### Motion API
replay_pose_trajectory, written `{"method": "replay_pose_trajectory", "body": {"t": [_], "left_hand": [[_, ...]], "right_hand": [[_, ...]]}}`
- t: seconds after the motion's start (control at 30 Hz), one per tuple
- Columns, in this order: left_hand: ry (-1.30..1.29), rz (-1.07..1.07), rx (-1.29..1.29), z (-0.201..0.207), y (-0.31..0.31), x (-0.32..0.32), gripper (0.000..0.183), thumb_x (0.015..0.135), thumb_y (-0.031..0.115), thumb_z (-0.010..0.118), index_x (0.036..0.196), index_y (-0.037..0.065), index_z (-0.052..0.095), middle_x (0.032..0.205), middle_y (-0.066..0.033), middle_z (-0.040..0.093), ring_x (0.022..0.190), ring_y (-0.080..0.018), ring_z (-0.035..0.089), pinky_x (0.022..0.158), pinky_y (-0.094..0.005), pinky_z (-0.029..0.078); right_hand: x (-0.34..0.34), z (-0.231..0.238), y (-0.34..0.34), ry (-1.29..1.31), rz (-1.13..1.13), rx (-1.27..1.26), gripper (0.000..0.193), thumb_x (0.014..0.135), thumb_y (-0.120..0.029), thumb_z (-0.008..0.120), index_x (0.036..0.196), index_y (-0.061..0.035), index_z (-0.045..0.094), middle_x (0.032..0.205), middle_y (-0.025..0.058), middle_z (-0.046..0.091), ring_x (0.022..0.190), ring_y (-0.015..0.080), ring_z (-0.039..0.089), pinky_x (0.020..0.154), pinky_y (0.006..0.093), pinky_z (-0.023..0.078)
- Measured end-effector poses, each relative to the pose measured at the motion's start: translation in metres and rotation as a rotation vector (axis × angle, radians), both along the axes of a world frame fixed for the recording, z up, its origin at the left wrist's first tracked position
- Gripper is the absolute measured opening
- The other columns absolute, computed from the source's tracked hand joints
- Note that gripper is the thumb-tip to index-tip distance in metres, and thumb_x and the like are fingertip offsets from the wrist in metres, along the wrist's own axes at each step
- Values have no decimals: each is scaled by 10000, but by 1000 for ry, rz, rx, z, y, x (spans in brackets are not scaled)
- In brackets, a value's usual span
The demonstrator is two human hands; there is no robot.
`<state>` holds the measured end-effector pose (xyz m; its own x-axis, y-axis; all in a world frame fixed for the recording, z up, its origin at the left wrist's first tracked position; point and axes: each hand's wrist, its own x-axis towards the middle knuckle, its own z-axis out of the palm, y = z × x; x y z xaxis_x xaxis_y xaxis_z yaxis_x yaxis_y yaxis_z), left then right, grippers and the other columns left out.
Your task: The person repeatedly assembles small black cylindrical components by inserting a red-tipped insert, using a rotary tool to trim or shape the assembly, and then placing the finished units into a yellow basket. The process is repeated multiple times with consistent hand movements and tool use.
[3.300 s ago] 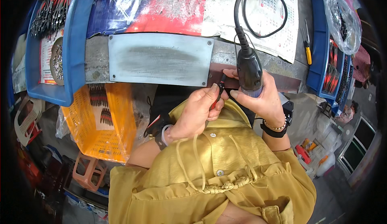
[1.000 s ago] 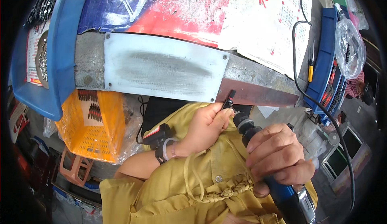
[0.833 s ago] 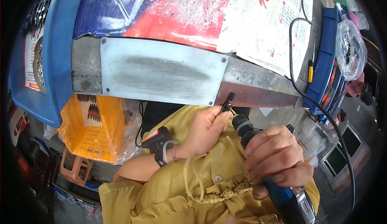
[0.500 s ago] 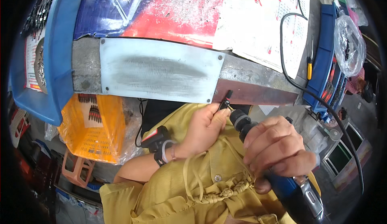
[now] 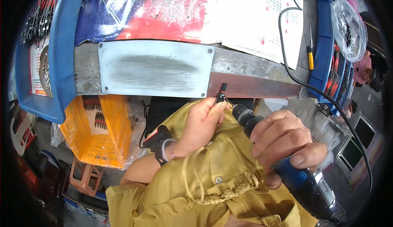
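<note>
My left hand (image 5: 203,118) pinches a small black piece with a red mark (image 5: 222,91) between thumb and fingers, just off the bench's front edge. What exactly the piece is, I cannot make out. A blue-and-black corded power driver (image 5: 301,182) is gripped in my right hand (image 5: 286,141), its black chuck (image 5: 245,115) angled up and left. From the chuck a thin bit reaches to the small piece beside my left fingertips; whether it touches is too small to tell.
A pale plate (image 5: 155,69) with a dark smear is fixed to the bench edge. Blue bins (image 5: 67,63) stand left and right, with a yellow basket (image 5: 123,145) below left. A black cable (image 5: 327,100) loops down the right, near a yellow-handled tool (image 5: 310,59).
The whole view has shifted a little. The small black piece stands slightly more upright between my left fingers, and both hands keep their holds.
</note>
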<state>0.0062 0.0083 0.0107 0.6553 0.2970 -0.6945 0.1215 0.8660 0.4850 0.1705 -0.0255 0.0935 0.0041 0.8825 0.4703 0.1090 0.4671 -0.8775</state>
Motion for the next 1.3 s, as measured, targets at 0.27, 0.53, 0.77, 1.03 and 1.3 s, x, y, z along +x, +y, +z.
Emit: {"method": "replay_pose_trajectory", "body": {"t": [0.27,0.53,0.77,1.03,1.3], "left_hand": [[-21,11,19,1,1,1,179,1001,155,527,973,16,636,666,54,484,581,-17,390,517,-178,325],[-23,2,31,2,2,0,175,1000,139,525,968,8,637,671,55,488,589,-16,396,527,-177,334],[-31,-3,-2,-2,2,0,171,997,129,527,967,2,637,679,46,509,605,-19,418,544,-177,353],[-58,36,-41,-6,0,1,174,998,139,531,969,4,638,678,41,518,605,-24,429,549,-178,364],[-22,22,-94,-1,2,1,176,999,155,532,975,15,636,665,45,517,561,-22,423,511,-176,351]], "right_hand": [[-1,-5,2,44,10,29,496,843,-210,756,1174,-103,403,799,57,653,639,172,659,547,295,548],[-11,-6,9,132,-30,76,355,800,-106,769,956,-35,458,710,118,620,565,222,616,483,332,521],[-17,-11,13,184,-87,91,319,776,-58,776,881,-11,478,660,133,601,507,225,574,425,322,484],[-3,-14,18,68,38,43,377,837,-170,753,972,-77,413,744,74,645,600,185,659,555,303,541],[7,-6,11,71,73,-39,455,839,-205,758,1113,-67,422,798,64,623,644,191,646,563,331,531]]}}
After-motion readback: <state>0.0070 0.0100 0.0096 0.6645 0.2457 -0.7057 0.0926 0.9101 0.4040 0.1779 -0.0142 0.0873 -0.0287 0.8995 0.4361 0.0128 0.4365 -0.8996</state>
